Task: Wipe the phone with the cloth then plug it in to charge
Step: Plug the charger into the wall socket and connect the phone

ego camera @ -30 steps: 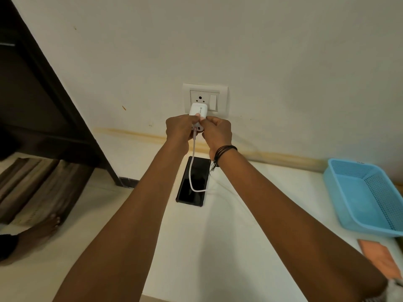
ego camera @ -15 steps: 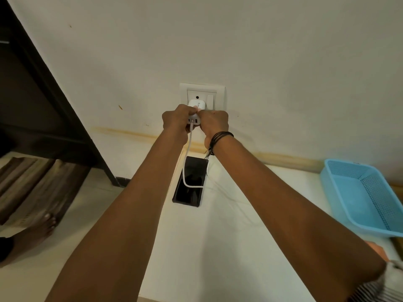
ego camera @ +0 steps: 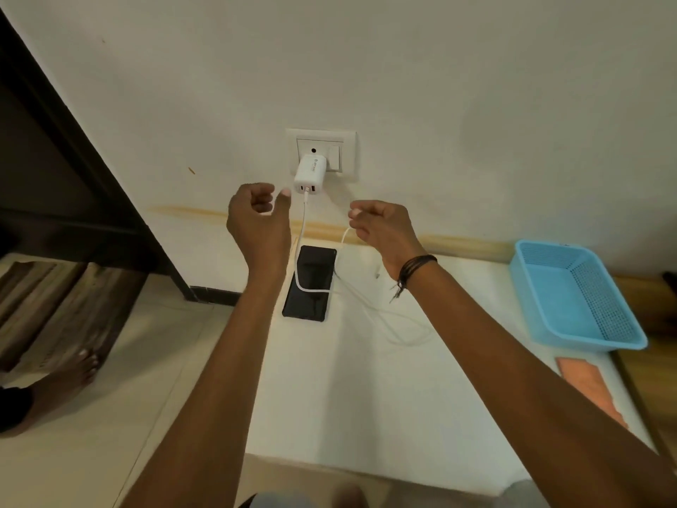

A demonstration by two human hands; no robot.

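Observation:
A white charger (ego camera: pixel 310 174) sits plugged into the wall socket (ego camera: pixel 322 152). Its white cable (ego camera: pixel 302 247) hangs down and loops over the black phone (ego camera: pixel 310 284), which lies flat on the white table (ego camera: pixel 366 390) close to the wall. More cable curls on the table right of the phone. My left hand (ego camera: pixel 259 218) hovers just left of and below the charger, fingers loosely curled, holding nothing. My right hand (ego camera: pixel 381 225) hovers to the charger's lower right, fingers curled, also holding nothing; a strand of cable runs just under its fingertips. An orange cloth (ego camera: pixel 586 386) lies at the table's right edge.
A light blue plastic basket (ego camera: pixel 579 298) stands at the table's back right. Dark wooden furniture (ego camera: pixel 73 185) leans in at the left over a tiled floor. A bare foot (ego camera: pixel 69 375) rests on the floor by a striped mat (ego camera: pixel 47 306).
Both hands were pressing the charger into the socket; now they have let go and drawn back down and apart. The charger stays in the socket.

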